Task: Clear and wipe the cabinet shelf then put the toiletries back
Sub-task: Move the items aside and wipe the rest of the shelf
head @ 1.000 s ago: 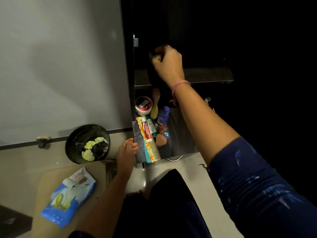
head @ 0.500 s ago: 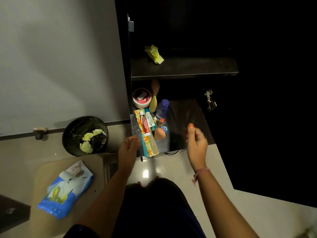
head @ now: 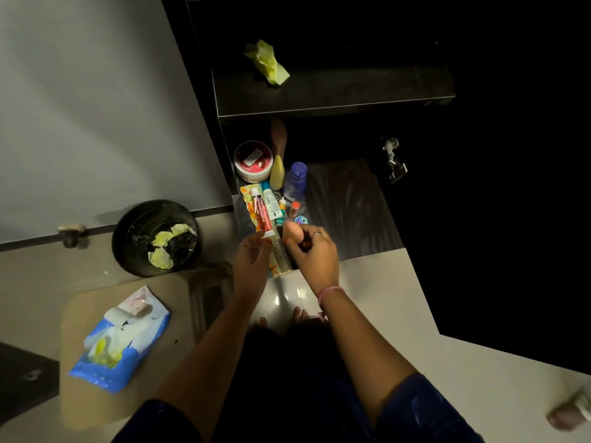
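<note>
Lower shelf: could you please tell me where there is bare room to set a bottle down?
The lower shelf is bare right of the purple bottle, out to its right edge. Its left strip is crowded: red-lidded jar, toothpaste tube, comb. The upper shelf is bare right of the yellow wipe.

wall [head: 80, 107]: pale | floor [head: 399, 298]: glossy beige tile | light: dim, perhaps overhead

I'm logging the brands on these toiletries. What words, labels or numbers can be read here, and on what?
None can be read.
Red toothpaste tube: white print along it, too blurred.
White-and-teal tube: small print, too small.
Purple bottle: raised marks on the cap, illegible.
Red-lidded jar: white sticker, no legible text.
Blue wipes pack: pictures only, wording blurred.
</note>
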